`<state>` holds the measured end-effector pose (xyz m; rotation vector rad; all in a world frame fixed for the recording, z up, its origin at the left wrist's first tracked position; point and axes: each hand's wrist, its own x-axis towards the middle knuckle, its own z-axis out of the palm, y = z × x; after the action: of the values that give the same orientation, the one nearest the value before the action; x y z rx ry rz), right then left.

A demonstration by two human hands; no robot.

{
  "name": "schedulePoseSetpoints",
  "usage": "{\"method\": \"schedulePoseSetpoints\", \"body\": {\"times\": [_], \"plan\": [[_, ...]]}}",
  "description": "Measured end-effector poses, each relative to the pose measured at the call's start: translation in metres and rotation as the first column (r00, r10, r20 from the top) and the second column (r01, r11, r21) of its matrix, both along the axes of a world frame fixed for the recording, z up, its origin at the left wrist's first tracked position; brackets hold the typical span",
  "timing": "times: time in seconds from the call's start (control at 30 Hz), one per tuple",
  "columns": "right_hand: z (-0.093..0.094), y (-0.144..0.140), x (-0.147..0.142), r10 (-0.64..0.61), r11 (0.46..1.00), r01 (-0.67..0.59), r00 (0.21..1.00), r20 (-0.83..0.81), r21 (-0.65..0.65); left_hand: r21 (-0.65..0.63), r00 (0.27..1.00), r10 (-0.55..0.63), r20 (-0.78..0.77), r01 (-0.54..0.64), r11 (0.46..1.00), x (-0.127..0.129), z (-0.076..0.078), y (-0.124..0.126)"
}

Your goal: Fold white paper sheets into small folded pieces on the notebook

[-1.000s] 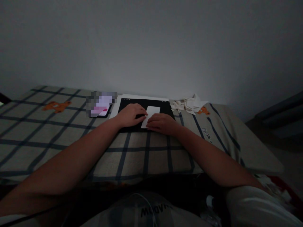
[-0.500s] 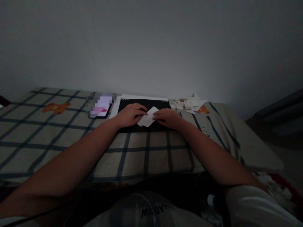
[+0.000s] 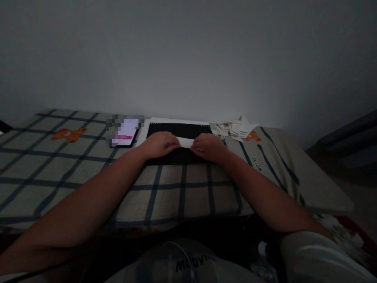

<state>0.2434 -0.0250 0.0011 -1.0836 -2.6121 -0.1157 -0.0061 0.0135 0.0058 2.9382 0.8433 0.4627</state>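
A small piece of white paper (image 3: 185, 143) spans the gap between my two hands, showing as a narrow strip. My left hand (image 3: 163, 144) pinches its left end, thumb against fingers. At the right end, my right hand (image 3: 208, 147) has its fingers closed on the same paper. Both hands are over a black mat (image 3: 176, 156) with rows of small white marks at its far corners. The paper's ends are hidden by my fingers.
Under the mat lies a larger white sheet (image 3: 143, 134). A lit phone (image 3: 125, 131), partly blurred out, is to the left. Folded white paper pieces (image 3: 235, 129) are heaped at the right. The checked tablecloth (image 3: 171, 188) covers the table, against a grey wall (image 3: 188, 59).
The paper was a diamond shape lying flat between my hands; now it shows as a narrow strip. My fingers have closed on its ends.
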Motion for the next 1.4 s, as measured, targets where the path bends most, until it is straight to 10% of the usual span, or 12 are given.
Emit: {"method": "schedulePoseSetpoints", "body": {"times": [0.27, 0.8, 1.4], "plan": [[-0.015, 0.012, 0.003, 0.098, 0.987, -0.127, 0.96, -0.261, -0.098, -0.017, 0.993, 0.119, -0.019, -0.119, 0.993, -0.003, 0.0, 0.002], [-0.019, 0.013, -0.007, -0.107, 0.986, 0.044, 0.903, -0.415, -0.16, 0.164, 0.911, 0.369, 0.183, -0.399, 0.902, 0.012, -0.001, -0.007], [-0.02, 0.012, -0.008, 0.049, 0.974, -0.135, 0.908, -0.417, -0.181, 0.075, 0.94, 0.34, -0.036, -0.337, 0.939, 0.019, -0.006, -0.012]]}}
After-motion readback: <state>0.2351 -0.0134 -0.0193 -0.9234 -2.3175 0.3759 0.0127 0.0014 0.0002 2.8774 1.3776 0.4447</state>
